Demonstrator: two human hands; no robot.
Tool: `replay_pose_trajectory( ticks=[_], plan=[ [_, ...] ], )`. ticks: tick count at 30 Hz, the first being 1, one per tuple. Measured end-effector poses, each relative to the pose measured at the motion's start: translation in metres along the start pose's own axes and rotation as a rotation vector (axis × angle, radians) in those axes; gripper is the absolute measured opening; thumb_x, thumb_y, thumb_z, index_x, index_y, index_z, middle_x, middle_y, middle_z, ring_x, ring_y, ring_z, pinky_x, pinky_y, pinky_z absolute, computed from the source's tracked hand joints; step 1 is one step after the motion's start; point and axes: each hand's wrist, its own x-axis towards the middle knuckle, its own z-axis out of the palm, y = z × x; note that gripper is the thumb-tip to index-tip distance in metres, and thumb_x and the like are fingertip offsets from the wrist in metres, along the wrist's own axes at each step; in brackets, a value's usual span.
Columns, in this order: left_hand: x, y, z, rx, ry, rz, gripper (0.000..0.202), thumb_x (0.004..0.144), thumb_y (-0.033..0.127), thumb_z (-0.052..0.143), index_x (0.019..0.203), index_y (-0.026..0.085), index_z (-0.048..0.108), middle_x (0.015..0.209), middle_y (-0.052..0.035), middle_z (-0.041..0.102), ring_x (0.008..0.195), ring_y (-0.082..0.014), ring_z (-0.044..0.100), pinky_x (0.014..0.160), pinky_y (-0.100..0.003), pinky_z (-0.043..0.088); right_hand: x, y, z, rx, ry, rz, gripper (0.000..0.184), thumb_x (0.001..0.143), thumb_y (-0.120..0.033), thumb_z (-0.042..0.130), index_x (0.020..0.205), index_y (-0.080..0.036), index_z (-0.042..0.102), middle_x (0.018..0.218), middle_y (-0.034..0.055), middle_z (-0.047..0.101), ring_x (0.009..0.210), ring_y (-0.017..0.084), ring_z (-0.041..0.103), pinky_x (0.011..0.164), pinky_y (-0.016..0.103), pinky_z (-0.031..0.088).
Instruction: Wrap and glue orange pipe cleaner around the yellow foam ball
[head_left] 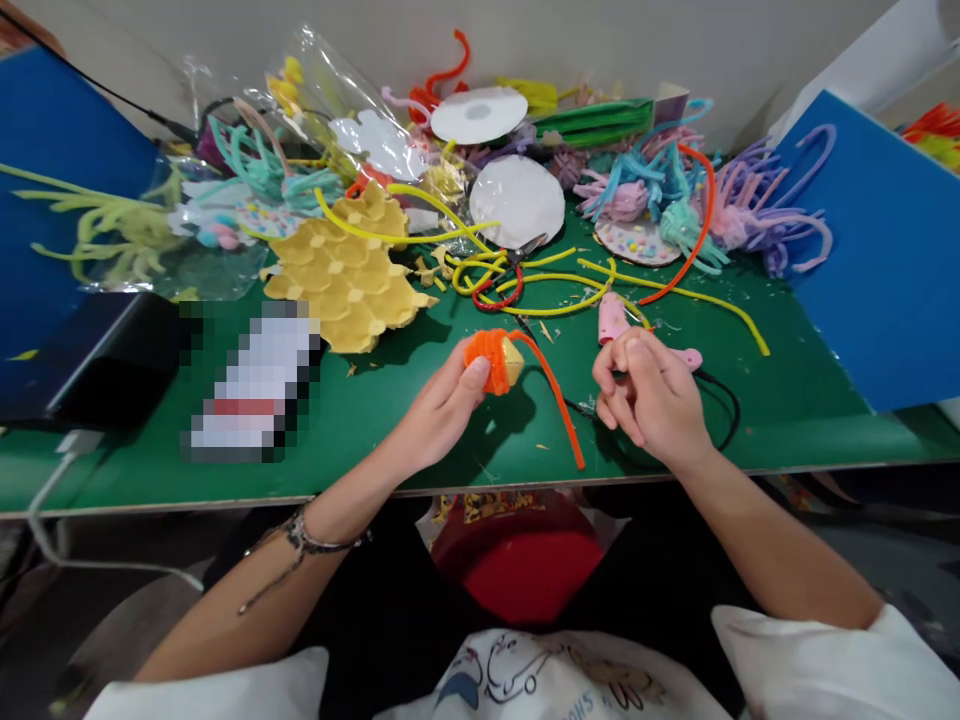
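My left hand (450, 400) is closed on a yellow cardboard cone wrapped in orange pipe cleaner (493, 362), just above the green table's front part. The cone's pale yellow tip points right, and a loose end of the orange pipe cleaner (556, 400) hangs down beside it. To the right, my right hand (654, 390) is raised with its fingers curled and pressed together; whatever they may hold is hidden. Behind that hand lies a pink glue gun (613, 318), partly covered by the fingers, with a black cord.
Yellow egg-carton cardboard (349, 270) and a phone (251, 385) lie at left. Red-handled cutters (499, 290) lie among yellow pipe cleaners (690, 292). White discs (517, 200) and coloured pipe-cleaner bundles (652, 180) crowd the back. Blue boards (885, 270) stand at both sides.
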Motion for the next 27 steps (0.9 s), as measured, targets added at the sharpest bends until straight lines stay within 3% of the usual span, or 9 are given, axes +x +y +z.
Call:
replay_pose_trajectory(
  ticks=[2,5,8,12,16,19,21,24,27],
  plan=[
    [0.001,0.000,-0.002,0.112,0.050,0.041,0.058,0.093,0.067,0.035,0.123,0.018,0.046,0.099,-0.0076,0.058,0.086,-0.0196,0.055,0.077,-0.036,0.048,0.002,0.001,-0.001,0.042,-0.013,0.029,0.034,0.094,-0.046,0.055,0.075,-0.020,0.044,0.062,-0.0105,0.056,0.025,-0.002,0.032,0.036,0.017,0.040],
    [0.004,-0.002,-0.006,0.264,0.060,0.095,0.054,0.093,0.049,0.047,0.135,0.017,0.037,0.127,-0.0135,0.053,0.105,-0.0225,0.056,0.087,-0.038,0.049,0.005,0.001,-0.003,0.059,0.017,0.032,0.036,0.092,-0.046,0.058,0.073,-0.019,0.043,0.065,-0.0104,0.056,0.028,-0.004,0.032,0.041,0.018,0.044],
    [0.005,-0.004,-0.007,0.356,0.015,0.127,0.052,0.090,0.039,0.051,0.136,0.019,0.038,0.131,-0.0143,0.051,0.108,-0.0238,0.057,0.087,-0.039,0.052,0.005,0.001,-0.004,0.057,0.036,0.046,0.031,0.092,-0.043,0.059,0.075,-0.020,0.046,0.068,-0.0105,0.055,0.030,-0.003,0.032,0.043,0.019,0.045],
    [0.005,-0.006,-0.010,0.478,-0.021,0.186,0.053,0.082,0.027,0.053,0.132,0.016,0.042,0.133,-0.0163,0.048,0.123,-0.0288,0.051,0.104,-0.048,0.046,0.005,0.002,-0.004,0.073,0.014,0.058,0.021,0.090,-0.036,0.061,0.081,-0.021,0.050,0.070,-0.0109,0.055,0.032,-0.003,0.034,0.046,0.020,0.047],
    [0.005,-0.006,-0.017,0.489,-0.025,0.178,0.064,0.073,0.022,0.053,0.135,0.013,0.040,0.139,-0.0184,0.041,0.133,-0.0315,0.044,0.113,-0.052,0.040,0.006,0.004,-0.005,0.108,-0.040,0.080,0.028,0.089,-0.042,0.063,0.078,-0.021,0.049,0.068,-0.0106,0.056,0.033,-0.002,0.038,0.045,0.019,0.048],
    [0.005,-0.007,-0.022,0.421,0.029,0.197,0.070,0.071,0.023,0.055,0.139,0.016,0.038,0.139,-0.0163,0.041,0.130,-0.0300,0.047,0.112,-0.051,0.041,0.006,0.005,-0.006,0.112,-0.077,0.078,0.034,0.088,-0.047,0.063,0.074,-0.020,0.047,0.065,-0.0101,0.056,0.033,-0.001,0.039,0.045,0.020,0.048],
    [0.007,-0.007,-0.024,0.339,0.100,0.227,0.063,0.073,0.024,0.054,0.135,0.018,0.044,0.136,-0.0140,0.047,0.124,-0.0272,0.052,0.109,-0.049,0.044,0.005,0.005,-0.006,0.100,-0.088,0.073,0.036,0.089,-0.048,0.062,0.073,-0.020,0.047,0.064,-0.0099,0.056,0.034,0.000,0.039,0.046,0.020,0.048],
    [0.009,-0.003,-0.025,0.172,0.291,0.268,0.036,0.081,0.028,0.052,0.115,0.019,0.058,0.120,-0.0093,0.061,0.112,-0.0215,0.060,0.101,-0.040,0.049,0.005,0.007,-0.009,0.053,-0.106,0.052,0.037,0.091,-0.048,0.060,0.071,-0.020,0.047,0.063,-0.0092,0.054,0.036,0.000,0.040,0.048,0.021,0.048],
    [0.010,0.002,-0.026,0.060,0.455,0.263,0.014,0.084,0.029,0.054,0.088,0.020,0.064,0.088,-0.0026,0.068,0.088,-0.0146,0.065,0.084,-0.029,0.054,0.006,0.010,-0.011,-0.035,-0.108,0.024,0.037,0.091,-0.049,0.059,0.071,-0.019,0.050,0.061,-0.0087,0.054,0.037,0.001,0.040,0.048,0.021,0.046]
  ],
)
